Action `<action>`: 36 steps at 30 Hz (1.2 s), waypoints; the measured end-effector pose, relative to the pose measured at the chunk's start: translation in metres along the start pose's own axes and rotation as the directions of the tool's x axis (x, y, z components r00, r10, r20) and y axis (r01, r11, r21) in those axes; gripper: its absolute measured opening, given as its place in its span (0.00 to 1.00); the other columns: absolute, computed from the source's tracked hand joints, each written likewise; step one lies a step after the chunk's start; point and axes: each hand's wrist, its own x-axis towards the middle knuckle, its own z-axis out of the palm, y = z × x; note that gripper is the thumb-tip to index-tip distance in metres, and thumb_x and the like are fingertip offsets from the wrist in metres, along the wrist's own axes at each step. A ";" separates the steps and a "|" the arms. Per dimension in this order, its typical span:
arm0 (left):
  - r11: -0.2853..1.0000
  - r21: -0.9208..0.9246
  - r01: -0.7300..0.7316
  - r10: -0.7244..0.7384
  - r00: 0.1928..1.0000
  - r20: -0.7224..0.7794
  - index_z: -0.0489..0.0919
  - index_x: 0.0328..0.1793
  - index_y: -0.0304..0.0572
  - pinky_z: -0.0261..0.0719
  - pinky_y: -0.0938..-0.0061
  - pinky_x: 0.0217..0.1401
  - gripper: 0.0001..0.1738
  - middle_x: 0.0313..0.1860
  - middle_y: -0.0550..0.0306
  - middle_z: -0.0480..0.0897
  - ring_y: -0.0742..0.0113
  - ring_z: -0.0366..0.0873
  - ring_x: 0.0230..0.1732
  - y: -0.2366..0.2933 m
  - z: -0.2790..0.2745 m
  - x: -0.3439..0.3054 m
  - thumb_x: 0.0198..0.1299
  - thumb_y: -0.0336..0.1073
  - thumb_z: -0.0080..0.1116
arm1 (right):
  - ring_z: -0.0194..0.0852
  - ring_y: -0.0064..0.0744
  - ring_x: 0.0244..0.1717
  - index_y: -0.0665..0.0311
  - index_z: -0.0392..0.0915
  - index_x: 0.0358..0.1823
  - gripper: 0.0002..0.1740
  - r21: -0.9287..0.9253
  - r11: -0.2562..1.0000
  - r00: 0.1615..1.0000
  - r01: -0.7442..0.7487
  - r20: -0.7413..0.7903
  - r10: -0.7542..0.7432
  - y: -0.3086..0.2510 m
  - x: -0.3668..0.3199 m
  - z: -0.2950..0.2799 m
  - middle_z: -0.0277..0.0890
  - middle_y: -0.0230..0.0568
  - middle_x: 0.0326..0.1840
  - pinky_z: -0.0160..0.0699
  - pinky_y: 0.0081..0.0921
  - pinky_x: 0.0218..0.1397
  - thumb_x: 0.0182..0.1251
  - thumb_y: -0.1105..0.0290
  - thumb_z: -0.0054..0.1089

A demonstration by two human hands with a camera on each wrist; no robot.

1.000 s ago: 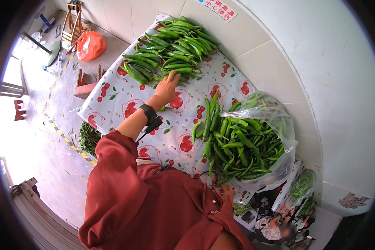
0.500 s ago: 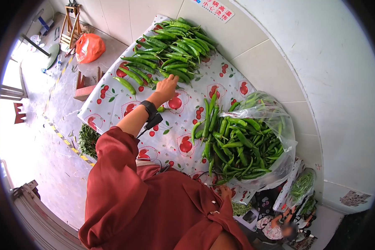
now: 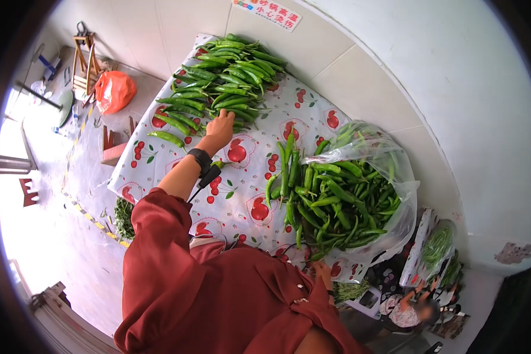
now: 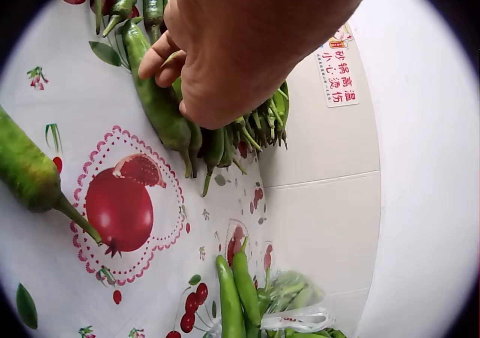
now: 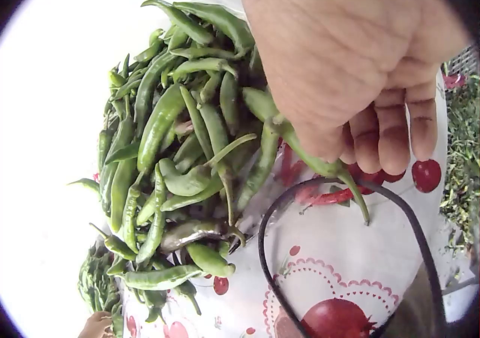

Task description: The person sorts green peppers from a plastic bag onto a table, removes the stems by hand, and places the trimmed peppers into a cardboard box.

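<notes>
Long green peppers (image 3: 218,76) lie in rows on a white fruit-print cloth (image 3: 189,159). My left hand (image 3: 218,131) is at the near end of these rows; in the left wrist view its curled fingers grip a green pepper (image 4: 166,124). One loose pepper (image 4: 26,165) lies on the cloth near that wrist. By the table's front edge is my right hand (image 5: 360,67), its fingers loosely bent and holding nothing. A green pepper (image 5: 315,158) sticks out from under it, next to a heap of peppers (image 5: 176,158).
A clear plastic bag (image 3: 404,194) stands on its side at the right with peppers spilling from it. A black cable loop (image 5: 266,248) hangs by the right hand. Tiled wall (image 3: 348,88) borders the table's far right. An orange bag (image 3: 113,92) sits on the floor; another person (image 3: 402,310) works at lower right.
The head view has turned, so the scene sits shifted to the left. My left hand stays at the near end of the rows. A pepper at the rows' left end has come apart from them.
</notes>
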 end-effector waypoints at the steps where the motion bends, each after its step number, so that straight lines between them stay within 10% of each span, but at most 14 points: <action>1: 1.000 -0.006 0.009 -0.009 1.000 0.001 0.69 0.49 0.44 0.75 0.53 0.41 0.14 0.51 0.48 0.68 0.43 0.76 0.45 0.000 0.001 0.000 0.56 0.28 0.45 | 0.73 0.24 0.21 0.69 0.76 0.37 0.11 0.010 1.000 1.000 0.019 0.012 -0.020 0.001 0.000 0.002 0.75 0.37 0.25 0.75 0.23 0.23 0.63 0.67 0.54; 15: 0.990 -0.087 -0.113 0.123 0.985 0.118 0.66 0.47 0.43 0.73 0.54 0.48 0.19 0.45 0.42 0.75 0.42 0.74 0.47 -0.029 0.002 0.013 0.48 0.33 0.57 | 0.76 0.25 0.23 0.66 0.76 0.40 0.12 0.068 0.998 1.000 0.007 0.022 -0.009 0.011 -0.001 0.006 0.77 0.37 0.28 0.77 0.24 0.25 0.64 0.65 0.53; 23: 0.990 -0.047 -0.132 0.127 0.987 -0.097 0.76 0.47 0.44 0.73 0.55 0.46 0.16 0.45 0.45 0.76 0.44 0.75 0.45 -0.018 -0.057 -0.032 0.53 0.40 0.56 | 0.74 0.26 0.21 0.68 0.75 0.42 0.12 0.071 0.997 1.000 0.012 0.005 -0.012 0.014 -0.010 0.014 0.76 0.39 0.26 0.74 0.26 0.23 0.64 0.66 0.53; 29: 0.990 0.105 -0.092 0.054 0.947 0.316 0.80 0.42 0.46 0.74 0.56 0.45 0.17 0.42 0.45 0.77 0.44 0.76 0.42 -0.049 -0.034 -0.092 0.51 0.47 0.56 | 0.72 0.27 0.20 0.67 0.76 0.38 0.10 0.078 0.997 1.000 0.016 -0.022 -0.015 0.023 -0.001 0.017 0.76 0.39 0.25 0.73 0.28 0.21 0.65 0.66 0.52; 36: 0.974 0.147 -0.170 0.111 0.932 0.345 0.74 0.48 0.44 0.74 0.54 0.42 0.20 0.44 0.47 0.75 0.44 0.76 0.41 -0.038 -0.016 -0.106 0.49 0.41 0.61 | 0.71 0.27 0.19 0.68 0.75 0.35 0.09 0.129 0.992 0.999 0.016 -0.051 -0.009 0.016 -0.003 0.019 0.75 0.39 0.24 0.71 0.30 0.20 0.65 0.68 0.52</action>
